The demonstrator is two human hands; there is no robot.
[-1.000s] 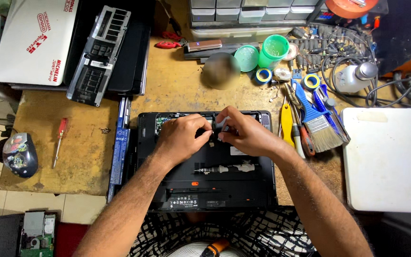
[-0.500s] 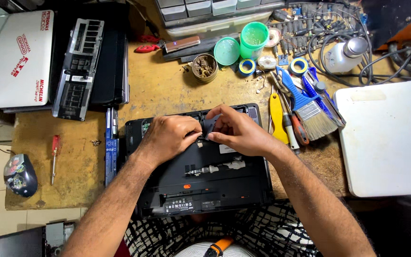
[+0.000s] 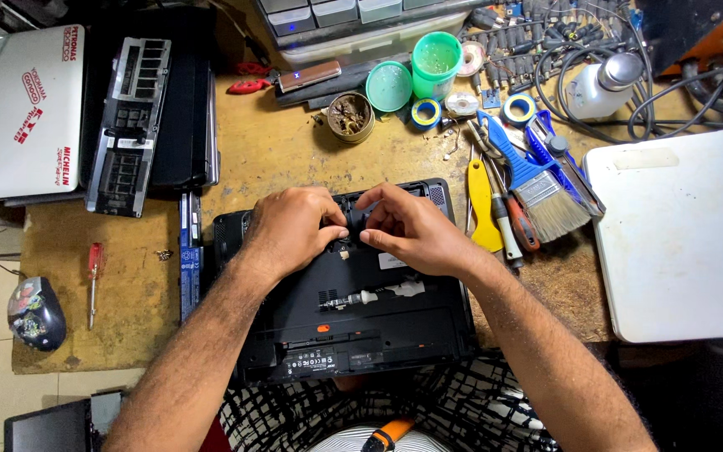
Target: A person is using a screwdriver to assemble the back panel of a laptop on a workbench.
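Observation:
A black laptop lies upside down on the wooden bench in front of me, its bottom case showing. My left hand and my right hand meet over its far half. Both pinch a small dark part near the hinge edge, fingers curled round it. What sits under the fingers is hidden. A small white connector piece lies on the case just below my hands.
A blue-handled brush, a yellow pry tool and a screwdriver lie right of the laptop. A white laptop sits far right, another far left. A red screwdriver, a mouse, tape rolls and a green cup surround them.
The view has shifted so the bench sits lower and farther right in the frame. Both hands stay together on the same spot of the laptop, fingers slightly adjusted.

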